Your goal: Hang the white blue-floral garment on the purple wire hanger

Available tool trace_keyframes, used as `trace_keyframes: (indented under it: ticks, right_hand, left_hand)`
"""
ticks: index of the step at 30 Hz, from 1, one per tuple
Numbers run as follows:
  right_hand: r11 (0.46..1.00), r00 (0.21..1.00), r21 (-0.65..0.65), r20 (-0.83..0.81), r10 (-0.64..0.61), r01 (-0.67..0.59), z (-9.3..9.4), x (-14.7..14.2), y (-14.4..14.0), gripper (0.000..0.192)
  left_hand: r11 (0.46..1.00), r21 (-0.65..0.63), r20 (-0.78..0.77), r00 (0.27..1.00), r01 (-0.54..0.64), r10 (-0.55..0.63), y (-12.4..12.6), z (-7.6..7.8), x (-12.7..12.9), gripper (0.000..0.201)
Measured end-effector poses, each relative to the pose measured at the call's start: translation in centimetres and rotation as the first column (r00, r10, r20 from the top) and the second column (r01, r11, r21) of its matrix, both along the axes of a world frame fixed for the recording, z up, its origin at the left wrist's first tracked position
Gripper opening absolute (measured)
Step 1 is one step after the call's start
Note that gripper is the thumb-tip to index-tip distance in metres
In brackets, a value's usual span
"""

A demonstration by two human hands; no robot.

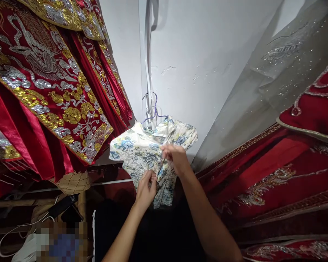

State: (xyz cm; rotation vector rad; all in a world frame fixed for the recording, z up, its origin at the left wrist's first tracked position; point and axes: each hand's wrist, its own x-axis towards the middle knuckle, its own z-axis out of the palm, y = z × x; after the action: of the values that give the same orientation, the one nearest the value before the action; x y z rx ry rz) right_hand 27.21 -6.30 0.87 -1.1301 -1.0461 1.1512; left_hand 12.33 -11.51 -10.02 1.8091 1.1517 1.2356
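A short-sleeved floral shirt in white, blue and yellow hangs on a thin purple hanger in front of me. My left hand pinches the edge of the shirt's front, low down near the middle. Higher and to the right, my right hand has its fingers closed on the same front edge. Between the two hands the fabric is drawn into a narrow fold. Whether a button lies under my fingertips I cannot make out.
Red embroidered garments hang at the left. More red beaded garments and a sheer sparkly cloth are at the right. A white strap runs down the white wall to the hanger. At lower left lies a white cable.
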Motion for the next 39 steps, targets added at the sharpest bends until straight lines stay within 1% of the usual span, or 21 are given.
trace_keyframes:
  ticks: [2, 4, 5, 7, 9, 11, 14, 15, 17, 19, 20, 21, 23, 25, 27, 29, 30, 32, 34, 37, 39]
  right_hand:
    - [0.997, 0.998, 0.078, -0.050, 0.023, -0.019, 3.6, -0.1, 1.8, 0.020]
    - [0.988, 0.998, 0.156, -0.059, 0.022, -0.013, 6.5, -0.8, 2.6, 0.019]
    - [0.980, 0.998, 0.198, -0.053, 0.020, -0.009, 7.4, -1.3, 2.8, 0.018]
    - [0.958, 1.000, 0.286, -0.025, 0.012, -0.004, 8.1, -2.2, 2.6, 0.019]
    - [0.934, 1.000, 0.357, 0.008, -0.002, -0.001, 7.4, -2.6, 2.3, 0.019]
    - [0.932, 0.999, 0.362, 0.045, 0.001, -0.017, 5.9, -2.4, 2.5, 0.019]
    - [0.955, 0.995, 0.297, 0.092, -0.037, 0.008, 3.3, -1.4, 3.4, 0.016]
    - [0.956, 0.991, 0.291, 0.117, -0.069, 0.032, 2.6, -1.0, 3.7, 0.016]
    - [0.947, 0.971, 0.317, 0.204, -0.124, 0.055, 1.5, -0.4, 4.2, 0.034]
    - [0.936, 0.936, 0.351, 0.323, -0.136, 0.015, 1.0, -0.1, 4.6, 0.052]
    - [0.932, 0.913, 0.363, 0.384, -0.136, -0.014, 1.0, 0.1, 4.7, 0.056]
    - [0.928, 0.888, 0.372, 0.438, -0.140, -0.037, 0.9, 0.2, 4.9, 0.055]
    - [0.922, 0.836, 0.384, 0.522, -0.168, -0.054, 1.1, 0.6, 5.2, 0.041]
    - [0.921, 0.796, 0.387, 0.571, -0.202, -0.044, 1.3, 1.0, 5.5, 0.028]
    - [0.923, 0.784, 0.382, 0.588, -0.198, -0.054, 1.8, 1.5, 5.3, 0.025]
    - [0.921, 0.795, 0.378, 0.585, -0.159, -0.093, 2.4, 1.8, 4.5, 0.024]
    - [0.919, 0.800, 0.376, 0.584, -0.138, -0.117, 2.8, 1.8, 3.9, 0.023]
    - [0.916, 0.796, 0.368, 0.597, -0.100, -0.161, 3.6, 1.5, 2.7, 0.020]
    - [0.910, 0.795, 0.367, 0.602, -0.074, -0.193, 4.3, 1.0, 1.7, 0.016]
    - [0.896, 0.854, 0.389, 0.519, -0.019, -0.216, 4.7, 0.1, 1.2, 0.012]
    - [0.887, 0.920, 0.424, 0.392, 0.002, -0.183, 4.4, -0.5, 1.2, 0.012]
  left_hand:
    - [0.999, 0.037, -0.070, 0.997, 0.021, -0.019, 0.4, -0.7, 0.1, 0.017]
    - [0.997, 0.066, -0.134, 0.990, 0.047, -0.038, 0.8, -1.2, 0.1, 0.017]
    - [0.995, 0.071, -0.160, 0.986, 0.067, -0.055, 1.0, -1.3, 0.1, 0.016]
    - [0.993, 0.069, -0.181, 0.980, 0.093, -0.079, 1.6, -0.8, -0.2, 0.013]
    - [0.994, 0.063, -0.159, 0.984, 0.086, -0.075, 2.4, 0.7, -0.5, 0.012]
    - [0.995, 0.053, -0.132, 0.988, 0.090, -0.082, 3.1, 2.6, -0.9, 0.012]
    - [0.976, 0.010, -0.169, 0.962, 0.219, -0.214, 3.4, 4.7, -1.0, 0.010]
    - [0.964, -0.009, -0.195, 0.945, 0.267, -0.264, 3.2, 4.9, -0.8, 0.011]
    - [0.949, -0.043, -0.239, 0.919, 0.313, -0.314, 2.4, 4.5, -0.3, 0.012]
    - [0.951, -0.069, -0.259, 0.915, 0.300, -0.308, 1.6, 3.6, 0.3, 0.013]
    - [0.956, -0.077, -0.262, 0.919, 0.284, -0.295, 1.2, 3.2, 0.5, 0.013]
    - [0.959, -0.082, -0.265, 0.922, 0.270, -0.282, 1.0, 2.8, 0.7, 0.014]
    - [0.962, -0.081, -0.274, 0.923, 0.260, -0.272, 0.7, 2.6, 0.8, 0.014]
    - [0.955, -0.082, -0.283, 0.912, 0.284, -0.296, 0.7, 3.1, 0.5, 0.015]
    - [0.948, -0.088, -0.272, 0.908, 0.306, -0.318, 1.1, 4.2, 0.1, 0.012]
    - [0.961, -0.074, -0.214, 0.937, 0.268, -0.278, 1.8, 6.1, -0.3, 0.007]
    - [0.975, -0.046, -0.168, 0.961, 0.215, -0.220, 2.4, 7.2, -0.5, 0.009]
    - [0.996, 0.058, -0.076, 0.995, 0.072, -0.068, 3.7, 9.9, -0.7, 0.024]
    - [0.980, 0.196, -0.036, 0.999, -0.025, 0.033, 5.3, 12.5, -0.8, 0.034]
    - [0.946, 0.324, -0.080, 0.995, -0.023, 0.051, 7.0, 15.4, -0.7, 0.021]
    - [0.940, 0.341, -0.101, 0.993, -0.024, 0.061, 7.5, 16.2, -0.6, 0.017]
